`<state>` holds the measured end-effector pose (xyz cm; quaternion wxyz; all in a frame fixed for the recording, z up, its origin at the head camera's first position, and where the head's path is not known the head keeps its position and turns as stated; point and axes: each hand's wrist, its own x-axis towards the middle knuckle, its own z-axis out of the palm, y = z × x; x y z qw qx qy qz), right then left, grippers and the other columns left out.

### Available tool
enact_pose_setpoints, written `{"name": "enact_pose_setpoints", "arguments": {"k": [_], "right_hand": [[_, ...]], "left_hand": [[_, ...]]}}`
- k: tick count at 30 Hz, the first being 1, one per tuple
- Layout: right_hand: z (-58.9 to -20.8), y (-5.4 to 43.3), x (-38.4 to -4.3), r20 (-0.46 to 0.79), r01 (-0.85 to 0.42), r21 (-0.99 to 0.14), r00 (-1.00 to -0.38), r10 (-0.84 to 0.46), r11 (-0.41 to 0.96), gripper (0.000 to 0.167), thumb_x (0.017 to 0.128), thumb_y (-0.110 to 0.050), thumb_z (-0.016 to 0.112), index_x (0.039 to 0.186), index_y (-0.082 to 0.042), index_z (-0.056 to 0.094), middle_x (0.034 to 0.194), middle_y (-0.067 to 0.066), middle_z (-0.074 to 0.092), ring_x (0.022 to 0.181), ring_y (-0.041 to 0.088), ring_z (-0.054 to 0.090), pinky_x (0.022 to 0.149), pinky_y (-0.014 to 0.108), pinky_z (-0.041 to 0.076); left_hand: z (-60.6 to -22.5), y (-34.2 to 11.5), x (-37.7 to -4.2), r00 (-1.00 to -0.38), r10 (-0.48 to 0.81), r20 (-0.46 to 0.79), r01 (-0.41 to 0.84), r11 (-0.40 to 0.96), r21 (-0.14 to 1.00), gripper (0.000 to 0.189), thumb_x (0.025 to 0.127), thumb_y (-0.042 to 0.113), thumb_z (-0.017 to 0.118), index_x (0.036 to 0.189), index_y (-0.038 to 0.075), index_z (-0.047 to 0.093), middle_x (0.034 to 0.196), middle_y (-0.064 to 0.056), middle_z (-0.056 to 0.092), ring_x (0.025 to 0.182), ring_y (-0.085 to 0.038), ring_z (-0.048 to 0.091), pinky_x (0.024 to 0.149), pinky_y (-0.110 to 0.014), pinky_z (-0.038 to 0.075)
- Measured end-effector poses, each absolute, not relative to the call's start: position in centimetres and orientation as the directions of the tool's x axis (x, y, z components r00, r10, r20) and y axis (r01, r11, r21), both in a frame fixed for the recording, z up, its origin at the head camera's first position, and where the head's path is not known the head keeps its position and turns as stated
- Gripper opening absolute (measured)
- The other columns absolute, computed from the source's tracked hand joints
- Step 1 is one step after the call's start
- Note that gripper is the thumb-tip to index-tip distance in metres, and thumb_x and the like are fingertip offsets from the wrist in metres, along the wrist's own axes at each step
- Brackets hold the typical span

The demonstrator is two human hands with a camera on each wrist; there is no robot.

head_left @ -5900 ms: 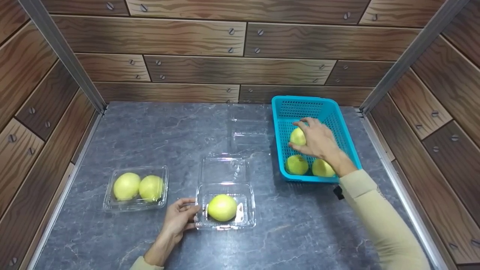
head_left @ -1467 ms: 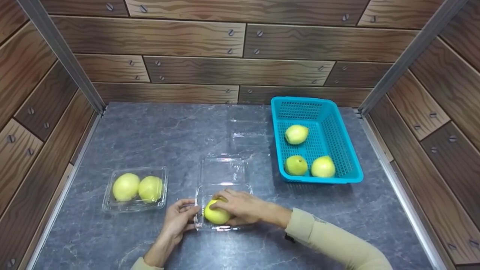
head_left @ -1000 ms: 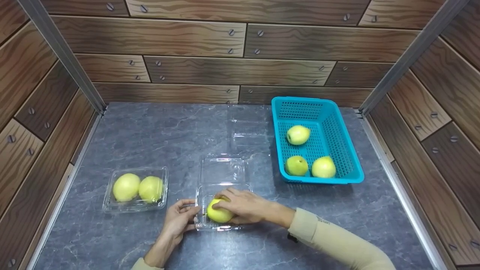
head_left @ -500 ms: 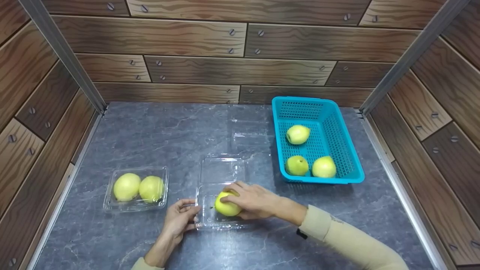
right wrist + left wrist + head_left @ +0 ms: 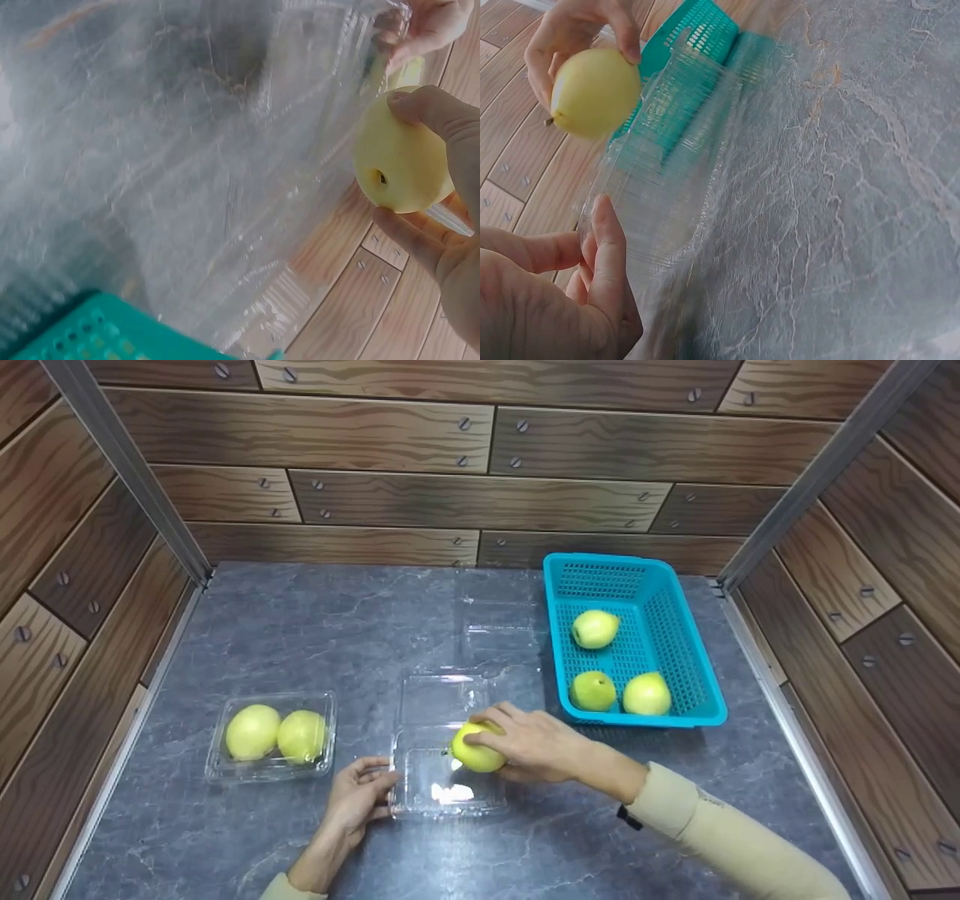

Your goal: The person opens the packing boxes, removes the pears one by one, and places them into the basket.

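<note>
In the head view my right hand (image 5: 536, 742) grips a yellow-green pear (image 5: 478, 750), its stem pointing left. The pear is raised over an open clear plastic clamshell box (image 5: 420, 791), whose lid (image 5: 439, 701) lies folded back behind it. My left hand (image 5: 361, 795) pinches the box's left edge between thumb and fingers; the left wrist view shows the fingertips on the clear rim. From the right wrist view, the thumb and fingers wrap the pear (image 5: 405, 154), with its dark blossom end toward the camera. No other fruit shows in the box.
A second clear clamshell box (image 5: 219, 765) at the left holds two pears under its lid. The blue basket (image 5: 709, 690) at the right holds three pears. Another clear plastic box (image 5: 499, 611) lies behind, left of the basket. Wood-patterned walls (image 5: 390, 499) enclose the table.
My right hand has gone from the basket to the pear in the box, then lifted that pear up and to the right. The left hand has stayed at the box's edge.
</note>
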<state>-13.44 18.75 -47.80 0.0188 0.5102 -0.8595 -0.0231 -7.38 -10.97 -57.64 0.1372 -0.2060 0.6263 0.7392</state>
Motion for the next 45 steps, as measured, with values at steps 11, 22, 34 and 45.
{"name": "enact_pose_setpoints", "arguments": {"k": [11, 22, 34, 45], "right_hand": [[-45.8, 21.0, -14.2, 0.128, -0.865, 0.112, -0.476, -0.870, 0.489, 0.070, 0.080, -0.037, 0.092, 0.139, -0.022, 0.057, 0.142, 0.009, 0.058, 0.114, 0.025, 0.064, 0.070, 0.026, 0.064], [-43.3, 23.6, -15.6, 0.111, -0.800, 0.073, -0.587, -0.802, 0.595, 0.072, 0.076, -0.027, 0.093, 0.138, -0.019, 0.056, 0.143, 0.012, 0.057, 0.120, 0.032, 0.063, 0.067, 0.034, 0.067], [-42.2, 27.1, -18.0, 0.144, -0.723, 0.089, -0.672, -0.727, 0.685, 0.070, 0.078, -0.027, 0.091, 0.139, -0.018, 0.058, 0.144, 0.012, 0.057, 0.121, 0.034, 0.064, 0.061, 0.040, 0.066], [-42.4, 30.2, -19.7, 0.124, -0.647, 0.045, -0.752, -0.647, 0.761, 0.071, 0.079, -0.023, 0.090, 0.141, -0.016, 0.055, 0.146, 0.016, 0.054, 0.125, 0.041, 0.060, 0.065, 0.048, 0.066]], "left_hand": [[-57.7, -10.9, -7.4, -0.875, -0.062, -0.480, -0.464, -0.174, 0.868, 0.040, 0.093, 0.000, 0.073, 0.129, -0.008, 0.059, 0.089, -0.004, 0.070, 0.062, -0.013, 0.065, 0.051, -0.027, 0.064], [-57.6, -11.0, -7.4, -0.880, -0.050, -0.472, -0.455, -0.194, 0.869, 0.038, 0.093, 0.000, 0.073, 0.128, -0.008, 0.059, 0.088, -0.003, 0.070, 0.063, -0.012, 0.066, 0.052, -0.026, 0.064], [-57.6, -11.0, -7.4, -0.881, -0.052, -0.471, -0.454, -0.189, 0.871, 0.037, 0.093, 0.001, 0.073, 0.127, -0.007, 0.060, 0.090, -0.004, 0.070, 0.065, -0.013, 0.066, 0.053, -0.026, 0.064], [-57.7, -11.0, -7.4, -0.880, -0.056, -0.472, -0.455, -0.185, 0.871, 0.037, 0.093, 0.001, 0.073, 0.127, -0.006, 0.060, 0.087, -0.003, 0.068, 0.063, -0.012, 0.062, 0.050, -0.025, 0.062]]}}
